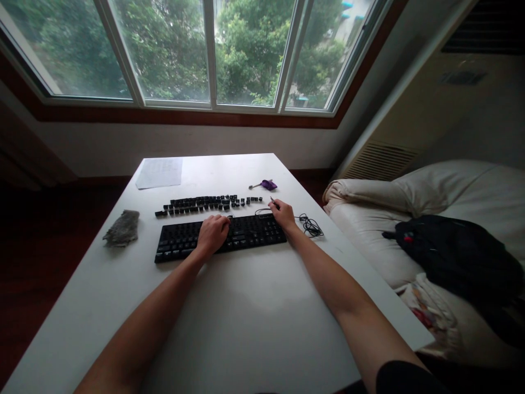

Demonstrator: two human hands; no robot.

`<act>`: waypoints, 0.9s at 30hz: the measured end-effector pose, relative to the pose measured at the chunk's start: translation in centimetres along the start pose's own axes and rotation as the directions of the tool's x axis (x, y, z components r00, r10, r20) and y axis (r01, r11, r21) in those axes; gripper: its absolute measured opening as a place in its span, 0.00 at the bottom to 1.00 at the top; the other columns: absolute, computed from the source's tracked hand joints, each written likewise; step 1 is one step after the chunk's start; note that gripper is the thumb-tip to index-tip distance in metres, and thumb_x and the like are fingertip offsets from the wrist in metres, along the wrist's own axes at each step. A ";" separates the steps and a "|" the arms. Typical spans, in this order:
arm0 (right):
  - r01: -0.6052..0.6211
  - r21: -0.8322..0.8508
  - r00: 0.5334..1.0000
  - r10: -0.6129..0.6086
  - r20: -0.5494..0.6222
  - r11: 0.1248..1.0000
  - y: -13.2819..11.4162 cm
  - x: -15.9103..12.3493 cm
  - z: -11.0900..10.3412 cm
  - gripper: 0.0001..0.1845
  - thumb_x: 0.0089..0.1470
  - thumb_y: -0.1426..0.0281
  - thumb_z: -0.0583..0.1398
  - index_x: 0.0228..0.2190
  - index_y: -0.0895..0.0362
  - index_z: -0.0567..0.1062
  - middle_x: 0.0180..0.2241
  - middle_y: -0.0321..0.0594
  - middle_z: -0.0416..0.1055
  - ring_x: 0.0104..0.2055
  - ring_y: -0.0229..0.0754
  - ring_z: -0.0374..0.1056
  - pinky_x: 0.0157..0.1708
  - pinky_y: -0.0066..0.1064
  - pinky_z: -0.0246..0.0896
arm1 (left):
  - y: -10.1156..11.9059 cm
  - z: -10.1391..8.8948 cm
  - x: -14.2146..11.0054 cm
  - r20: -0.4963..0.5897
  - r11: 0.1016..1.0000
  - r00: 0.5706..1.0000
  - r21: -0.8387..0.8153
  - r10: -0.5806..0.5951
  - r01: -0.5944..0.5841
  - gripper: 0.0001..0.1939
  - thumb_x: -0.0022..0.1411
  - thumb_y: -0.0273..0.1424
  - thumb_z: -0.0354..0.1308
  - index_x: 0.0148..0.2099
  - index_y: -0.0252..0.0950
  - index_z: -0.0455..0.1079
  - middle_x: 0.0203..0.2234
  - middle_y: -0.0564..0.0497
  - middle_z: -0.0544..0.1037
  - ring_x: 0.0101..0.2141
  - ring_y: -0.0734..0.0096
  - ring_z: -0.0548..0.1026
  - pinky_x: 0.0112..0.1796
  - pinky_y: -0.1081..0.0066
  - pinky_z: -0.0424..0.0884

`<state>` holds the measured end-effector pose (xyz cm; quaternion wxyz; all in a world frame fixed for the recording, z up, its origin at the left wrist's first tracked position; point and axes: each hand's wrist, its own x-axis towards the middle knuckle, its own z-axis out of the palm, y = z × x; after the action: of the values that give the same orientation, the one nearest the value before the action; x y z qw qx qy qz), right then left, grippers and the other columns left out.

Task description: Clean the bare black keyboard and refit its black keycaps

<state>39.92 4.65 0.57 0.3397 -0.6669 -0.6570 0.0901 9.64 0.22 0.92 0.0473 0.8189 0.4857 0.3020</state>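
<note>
A black computer keyboard (pixel 176 241) lies on the white table, its keys dark and hard to tell apart. My left hand (pixel 213 232) rests over the middle of it, fingers curled around its far edge, the fingertips partly hidden. At the keyboard's right end, my right hand (pixel 283 213) is closed on a small dark tool with a thin tip (pixel 273 201), which points up and left; its kind is too small to make out. Just beyond the keyboard, several loose black keycaps (pixel 197 203) stand in uneven rows.
A grey cloth (pixel 123 228) lies at left on the white table (pixel 229 328). Behind are a sheet of paper (pixel 159 172) and a purple-ended brush-like thing (pixel 268 185). A coiled black cable (pixel 310 225) sits right of the keyboard. A sofa (pixel 369 219) holds a black bag (pixel 455 251).
</note>
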 end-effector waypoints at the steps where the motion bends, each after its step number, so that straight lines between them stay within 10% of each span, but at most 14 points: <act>1: 0.004 0.012 1.000 -0.004 -0.006 1.000 0.1 -0.1 0.1 0.20 0.61 0.57 0.50 0.36 0.56 0.77 0.31 0.40 0.75 0.33 0.42 0.67 0.35 0.28 0.57 | 0.1 0.0 0.0 0.006 1.000 1.000 0.005 0.001 -0.001 0.09 0.65 0.31 0.51 0.39 0.40 0.73 0.35 0.48 0.77 0.39 0.61 0.71 0.42 0.62 0.65; 18: 0.055 0.116 0.997 -0.048 -0.059 0.992 1.3 -1.2 1.0 0.18 0.59 0.57 0.53 0.31 0.55 0.77 0.28 0.39 0.74 0.30 0.41 0.65 0.33 0.30 0.56 | 0.8 -2.1 0.0 0.165 0.992 0.984 0.102 0.060 -0.077 0.10 0.66 0.33 0.51 0.42 0.40 0.73 0.37 0.47 0.77 0.39 0.62 0.73 0.42 0.63 0.67; 27: -0.045 0.345 0.991 0.085 -0.103 0.937 2.7 -0.3 1.2 0.19 0.57 0.54 0.55 0.31 0.56 0.78 0.24 0.38 0.72 0.27 0.41 0.65 0.30 0.30 0.58 | -4.7 -6.3 -1.9 0.193 0.987 0.976 0.103 0.105 -0.127 0.12 0.66 0.35 0.49 0.44 0.40 0.73 0.42 0.47 0.76 0.43 0.60 0.72 0.48 0.61 0.67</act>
<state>41.42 4.99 -2.02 0.4849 -0.6231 -0.5882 0.1752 2.00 -0.20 3.43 0.0277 0.8720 0.4471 0.1975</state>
